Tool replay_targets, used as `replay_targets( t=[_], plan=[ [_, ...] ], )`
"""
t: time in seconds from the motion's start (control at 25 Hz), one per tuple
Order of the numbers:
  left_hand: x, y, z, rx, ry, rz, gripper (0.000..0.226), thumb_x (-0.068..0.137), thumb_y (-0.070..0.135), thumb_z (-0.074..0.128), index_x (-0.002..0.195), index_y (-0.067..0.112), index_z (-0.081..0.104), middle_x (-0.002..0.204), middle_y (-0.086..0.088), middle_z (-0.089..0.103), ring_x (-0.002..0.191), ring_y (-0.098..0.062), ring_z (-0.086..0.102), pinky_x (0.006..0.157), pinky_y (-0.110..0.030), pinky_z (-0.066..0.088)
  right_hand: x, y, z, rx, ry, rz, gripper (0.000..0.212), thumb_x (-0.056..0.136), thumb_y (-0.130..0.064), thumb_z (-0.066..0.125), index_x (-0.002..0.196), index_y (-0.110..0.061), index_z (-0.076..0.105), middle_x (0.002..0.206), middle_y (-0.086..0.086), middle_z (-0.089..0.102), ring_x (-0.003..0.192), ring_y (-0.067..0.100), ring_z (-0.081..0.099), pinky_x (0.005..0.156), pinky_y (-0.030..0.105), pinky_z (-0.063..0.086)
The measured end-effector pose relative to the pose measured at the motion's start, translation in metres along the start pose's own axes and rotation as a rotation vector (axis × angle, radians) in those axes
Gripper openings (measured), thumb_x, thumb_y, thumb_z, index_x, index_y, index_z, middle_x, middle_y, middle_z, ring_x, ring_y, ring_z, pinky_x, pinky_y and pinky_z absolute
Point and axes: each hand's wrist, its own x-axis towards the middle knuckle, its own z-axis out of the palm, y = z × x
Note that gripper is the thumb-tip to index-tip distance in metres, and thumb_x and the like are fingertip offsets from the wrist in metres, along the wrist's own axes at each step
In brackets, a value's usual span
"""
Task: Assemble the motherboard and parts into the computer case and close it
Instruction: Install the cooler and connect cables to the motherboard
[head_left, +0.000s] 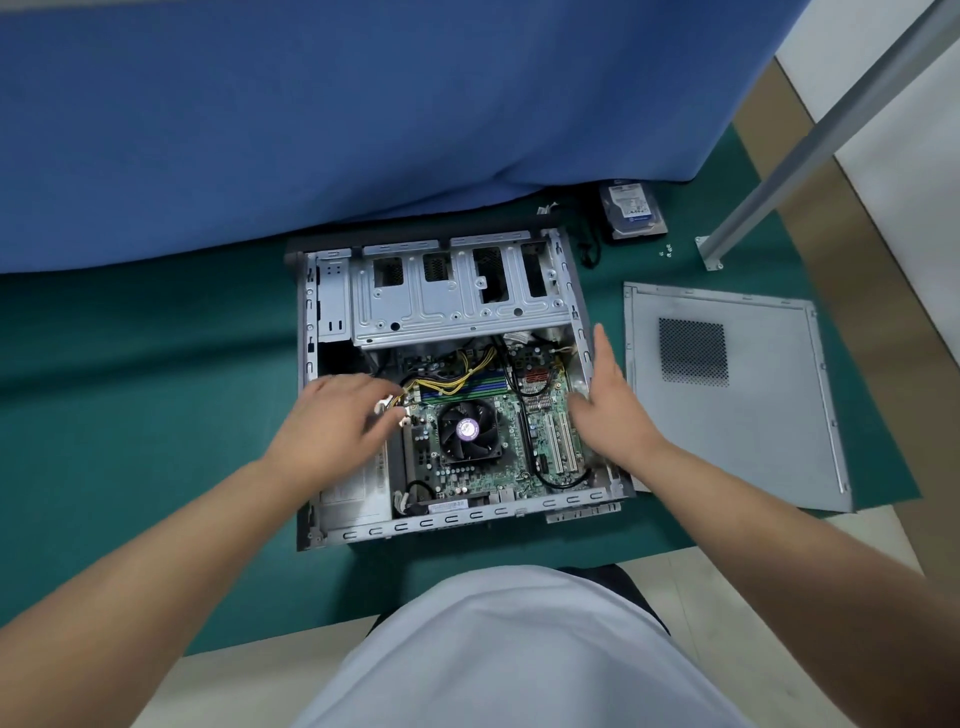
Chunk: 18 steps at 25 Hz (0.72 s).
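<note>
An open grey computer case (311, 332) lies flat on a green mat. Inside it sits the green motherboard (483, 467) with a black CPU fan (469, 430) at its middle. My left hand (332, 421) is over the case's left side and pinches a white power connector (387, 404) with yellow and black wires (457, 376). With fingers straight, my right hand (605, 400) rests against the case's right wall. The grey side panel (727, 395) lies flat to the right of the case. A hard drive (631, 209) lies beyond the case's far right corner.
A metal drive cage (457, 291) fills the far part of the case. Several small screws (667, 250) lie near the hard drive. A metal table leg (810, 150) stands at the right. Blue cloth (363, 114) hangs behind the case. A black cable (589, 249) lies by the drive.
</note>
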Motion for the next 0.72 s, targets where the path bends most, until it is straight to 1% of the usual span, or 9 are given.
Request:
replay_targets(
  t=[0.04,0.08,0.16,0.2,0.32,0.4,0.52,0.6,0.72],
  plan=[
    [0.007,-0.002,0.000,0.083,-0.081,-0.056,0.049,0.103,0.060,0.033,0.128,0.030,0.062,0.117,0.008,0.071,0.117,-0.015,0.062,0.119,-0.045,0.029,0.003,-0.002,0.000,0.048,0.015,0.075,0.085,0.099,-0.009,0.049,0.163,-0.030,-0.003,0.134,0.012,0.060,0.067,0.009,0.062,0.054,0.025,0.048],
    [0.012,-0.002,0.002,0.154,-0.145,-0.097,0.050,0.102,0.063,0.028,0.118,0.031,0.063,0.103,0.009,0.073,0.106,-0.012,0.065,0.120,-0.044,0.024,0.006,-0.004,-0.002,0.065,0.027,0.122,0.079,0.097,-0.006,0.048,0.162,-0.026,0.007,0.120,0.008,0.065,0.065,0.011,0.062,0.049,0.026,0.045],
    [0.016,0.002,0.006,0.251,-0.184,-0.143,0.050,0.101,0.063,0.022,0.095,0.031,0.059,0.070,0.007,0.068,0.079,-0.007,0.063,0.118,-0.040,0.022,0.009,-0.006,-0.003,0.073,0.030,0.144,0.069,0.093,-0.001,0.044,0.155,-0.021,0.024,0.110,0.008,0.067,0.077,0.015,0.063,0.055,0.028,0.045],
    [0.017,0.003,0.009,0.266,-0.170,-0.154,0.049,0.100,0.060,0.022,0.091,0.030,0.059,0.062,0.007,0.064,0.071,-0.006,0.060,0.114,-0.038,0.023,0.010,-0.006,-0.003,0.083,0.029,0.143,0.067,0.091,0.001,0.043,0.153,-0.021,0.028,0.105,0.007,0.067,0.080,0.016,0.063,0.057,0.028,0.046],
    [0.015,0.003,0.012,0.247,-0.113,-0.176,0.046,0.099,0.053,0.024,0.085,0.029,0.060,0.053,0.005,0.059,0.061,-0.005,0.056,0.107,-0.034,0.025,0.012,-0.005,-0.002,0.084,0.056,0.131,0.065,0.089,0.007,0.043,0.148,-0.017,0.036,0.095,0.003,0.063,0.080,0.017,0.062,0.057,0.027,0.046],
    [0.014,0.003,0.012,0.229,-0.091,-0.173,0.045,0.099,0.052,0.025,0.083,0.028,0.059,0.051,0.005,0.057,0.060,-0.005,0.056,0.106,-0.033,0.025,0.014,-0.003,-0.002,0.083,0.066,0.124,0.064,0.088,0.009,0.044,0.147,-0.015,0.038,0.098,0.005,0.064,0.081,0.020,0.063,0.060,0.030,0.050],
    [0.013,0.002,0.016,0.223,-0.060,-0.168,0.045,0.099,0.051,0.025,0.083,0.028,0.060,0.052,0.005,0.057,0.060,-0.005,0.055,0.104,-0.032,0.024,0.014,-0.001,-0.001,0.058,0.079,0.111,0.065,0.087,0.010,0.043,0.147,-0.015,0.039,0.099,0.004,0.063,0.081,0.012,0.059,0.058,0.025,0.046],
    [0.012,0.002,0.017,0.217,-0.046,-0.170,0.045,0.099,0.051,0.025,0.083,0.028,0.061,0.051,0.005,0.057,0.060,-0.005,0.055,0.105,-0.032,0.024,0.015,-0.001,-0.001,0.055,0.091,0.109,0.065,0.087,0.010,0.043,0.147,-0.015,0.039,0.101,0.005,0.063,0.081,0.011,0.058,0.059,0.026,0.046],
    [0.013,0.001,0.017,0.220,-0.034,-0.171,0.046,0.097,0.051,0.023,0.082,0.029,0.061,0.049,0.006,0.056,0.058,-0.004,0.054,0.105,-0.031,0.025,0.015,-0.001,0.000,0.064,0.103,0.105,0.066,0.087,0.011,0.044,0.147,-0.016,0.040,0.102,0.004,0.064,0.086,0.019,0.062,0.066,0.031,0.050]
  ],
)
